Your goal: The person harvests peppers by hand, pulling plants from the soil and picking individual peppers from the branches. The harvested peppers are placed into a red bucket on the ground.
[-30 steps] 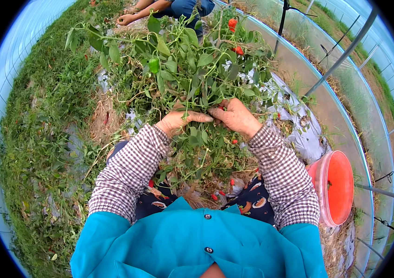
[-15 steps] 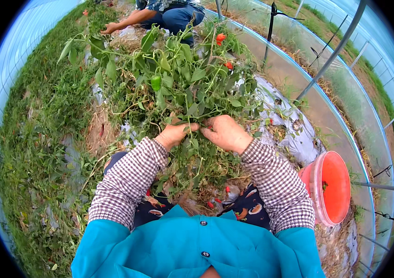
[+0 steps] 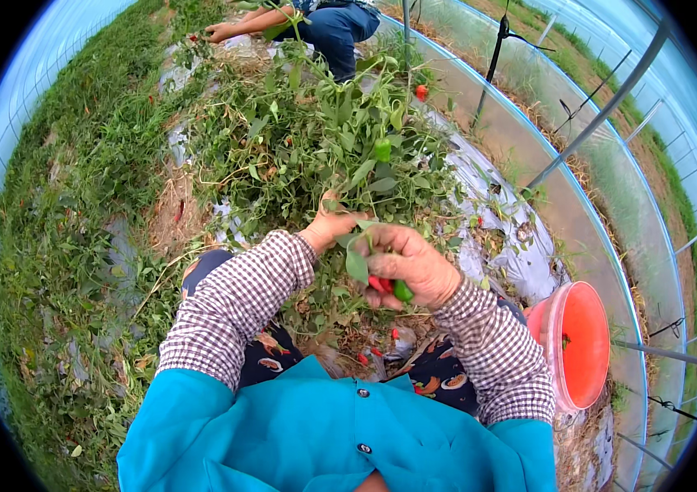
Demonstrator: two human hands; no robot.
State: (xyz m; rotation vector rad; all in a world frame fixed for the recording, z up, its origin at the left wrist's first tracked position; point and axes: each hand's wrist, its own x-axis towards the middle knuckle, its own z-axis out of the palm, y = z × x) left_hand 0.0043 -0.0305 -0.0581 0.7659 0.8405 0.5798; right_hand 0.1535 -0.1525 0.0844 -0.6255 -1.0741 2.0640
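Observation:
Close in front of my chest, my right hand (image 3: 421,271) is closed around a red pepper (image 3: 380,284) and a green pepper (image 3: 403,291), with a leaf (image 3: 357,266) hanging beside its fingers. My left hand (image 3: 332,223) is just behind and to the left, closed on a stem of the pepper plant (image 3: 316,123); its fingertips are partly covered by leaves and the right hand. Farther up the plant hangs a single green pepper (image 3: 382,149). A red pepper (image 3: 421,92) shows at the plant's far right.
A pink bucket (image 3: 588,353) stands right of my knee, a bit of green inside. Small red peppers (image 3: 369,355) lie between my knees. Ahead, a person in jeans (image 3: 334,41) crouches, one hand (image 3: 221,31) at the plants. Plastic sheeting (image 3: 521,238) and a metal pole (image 3: 603,107) line the right.
My right hand has come down toward me, now with red and green peppers showing in it. My left hand has shifted slightly right. The plant's upper stems have swung right.

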